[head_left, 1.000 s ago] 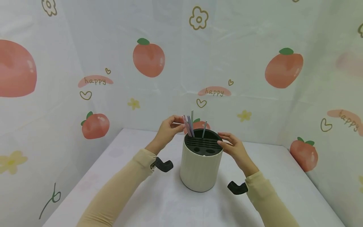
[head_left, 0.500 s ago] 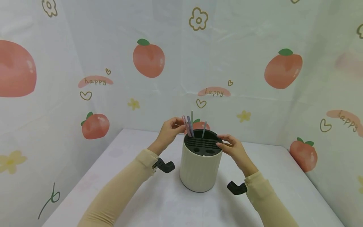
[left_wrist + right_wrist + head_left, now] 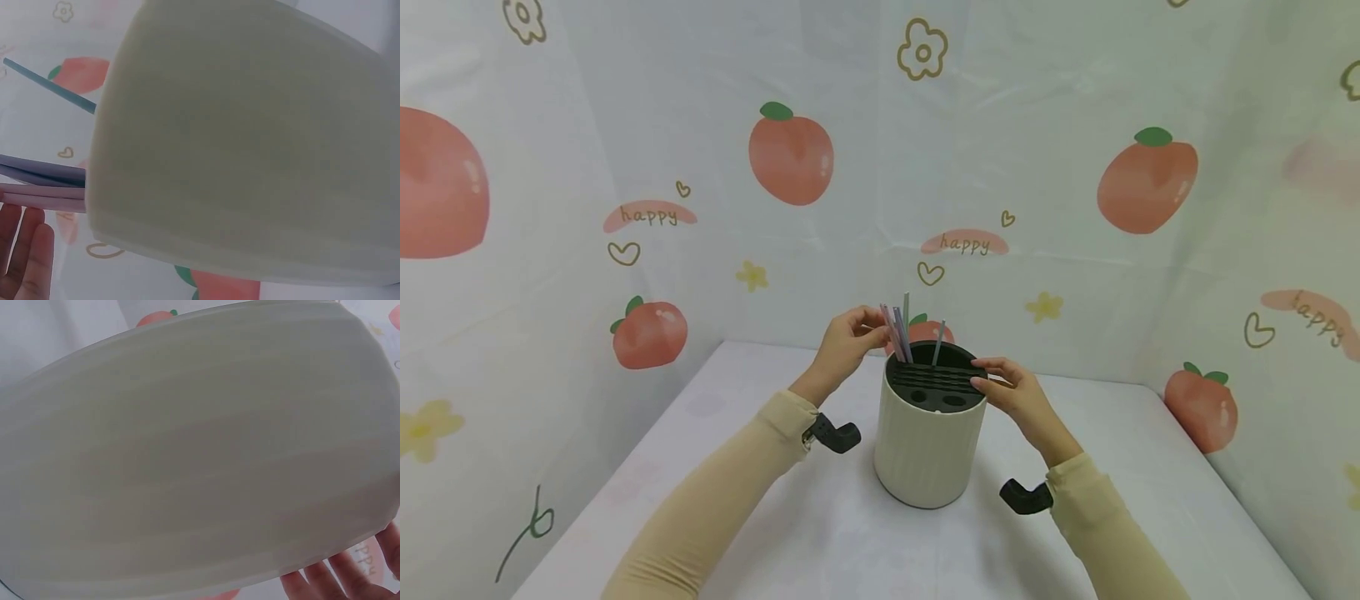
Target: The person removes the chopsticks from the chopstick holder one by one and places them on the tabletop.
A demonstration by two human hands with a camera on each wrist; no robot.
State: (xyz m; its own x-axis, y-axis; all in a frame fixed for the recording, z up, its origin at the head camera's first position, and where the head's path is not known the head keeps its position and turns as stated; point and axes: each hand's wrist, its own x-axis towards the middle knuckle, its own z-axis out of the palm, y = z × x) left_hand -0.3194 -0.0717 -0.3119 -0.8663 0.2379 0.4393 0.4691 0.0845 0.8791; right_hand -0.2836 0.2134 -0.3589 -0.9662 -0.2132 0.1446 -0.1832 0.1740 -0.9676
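Observation:
A cream ribbed utensil holder stands upright, its black insert showing slots and two round holes. My left hand is at its back left, thumb and fingers pinching the pink chopsticks. Their lower ends are inside the holder. In the left wrist view, fingertips meet the pink pair's edge, beside purple chopsticks and a teal one. My right hand grips the holder's right rim, thumb and forefinger over the top. Its other fingers lie along the outer side, partly hidden by the holder.
The holder rests on a white-covered table. Behind it hangs a white cloth printed with peaches, hearts and flowers. Black wrist mounts stick out from both cream sleeves.
Both hands and the holder stay almost in place. The left hand shifts slightly right, then slightly back left, staying at the pink chopsticks. The whole scene drifts a little leftward in the head view.

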